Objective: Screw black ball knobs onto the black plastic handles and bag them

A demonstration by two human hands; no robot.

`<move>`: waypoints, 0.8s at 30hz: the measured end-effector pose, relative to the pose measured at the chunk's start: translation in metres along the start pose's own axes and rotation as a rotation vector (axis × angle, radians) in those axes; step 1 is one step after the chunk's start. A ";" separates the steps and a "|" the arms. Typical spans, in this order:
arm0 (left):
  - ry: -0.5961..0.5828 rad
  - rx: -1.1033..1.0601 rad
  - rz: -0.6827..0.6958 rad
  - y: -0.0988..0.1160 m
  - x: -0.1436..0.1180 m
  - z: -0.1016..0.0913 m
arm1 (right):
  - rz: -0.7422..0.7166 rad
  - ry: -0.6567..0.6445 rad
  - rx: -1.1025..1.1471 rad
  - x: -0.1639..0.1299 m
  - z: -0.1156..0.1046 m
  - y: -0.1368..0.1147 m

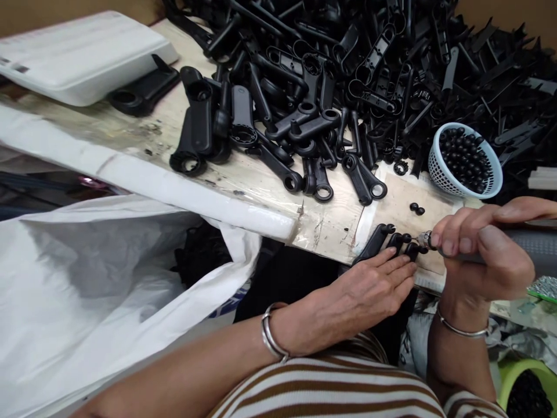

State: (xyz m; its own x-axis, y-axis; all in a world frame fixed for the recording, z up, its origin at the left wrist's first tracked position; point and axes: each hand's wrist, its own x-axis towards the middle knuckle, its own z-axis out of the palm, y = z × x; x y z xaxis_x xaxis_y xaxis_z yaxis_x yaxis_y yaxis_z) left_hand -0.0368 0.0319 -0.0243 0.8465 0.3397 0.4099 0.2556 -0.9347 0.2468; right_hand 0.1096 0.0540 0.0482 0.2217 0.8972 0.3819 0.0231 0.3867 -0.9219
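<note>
The person's left hand [369, 290] lies flat, fingers stretched out and palm down, pressing a black plastic handle part [378, 241] against the near edge of the counter [278, 191]. The fingertips rest on the part's right end, where small black knobs stick up. The right hand [483, 255] is closed around a grey power screwdriver [535, 249], thumb on top and fingers curled beneath; the tool's metal tip [425, 239] meets the right end of the pressed part, just beyond the left fingertips. Each wrist carries a metal bangle.

Just behind the tool tip, two loose black caps [416, 208] lie on the counter. Farther back and to the right stands a small light-blue basket [465, 162] filled with the same round black caps. A large heap of black plastic handles [348, 75] covers the back of the counter, and several of them spill forward toward its front edge. At the far left corner rests a white tray [78, 58], tilted, with a black handle lying just beside it. Below the counter's left side hangs an open white plastic bag [100, 278]. A green tub [528, 386] holding dark pieces shows at the lower right, and a striped sleeve fills the bottom edge.
</note>
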 end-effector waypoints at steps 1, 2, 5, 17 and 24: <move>-0.003 -0.009 -0.002 0.000 0.000 -0.002 | -0.056 0.003 0.026 0.000 0.002 0.001; -0.005 -0.019 -0.006 0.000 0.001 -0.004 | -0.103 -0.013 0.054 0.000 0.003 0.002; -0.004 -0.034 -0.015 0.000 0.002 -0.008 | -0.134 -0.164 0.088 0.002 0.005 0.005; -0.047 -0.137 -0.021 -0.002 0.005 -0.009 | -0.042 -0.269 0.138 0.011 -0.007 0.014; -0.088 -0.197 -0.024 -0.004 0.009 -0.002 | -0.049 -0.227 0.181 0.009 -0.013 0.003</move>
State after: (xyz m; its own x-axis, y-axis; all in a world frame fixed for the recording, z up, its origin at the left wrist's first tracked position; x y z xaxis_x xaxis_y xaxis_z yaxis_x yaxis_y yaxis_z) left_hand -0.0313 0.0390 -0.0198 0.8809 0.3432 0.3260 0.1873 -0.8852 0.4258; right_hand 0.1239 0.0607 0.0477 0.0003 0.8936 0.4489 -0.1501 0.4439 -0.8834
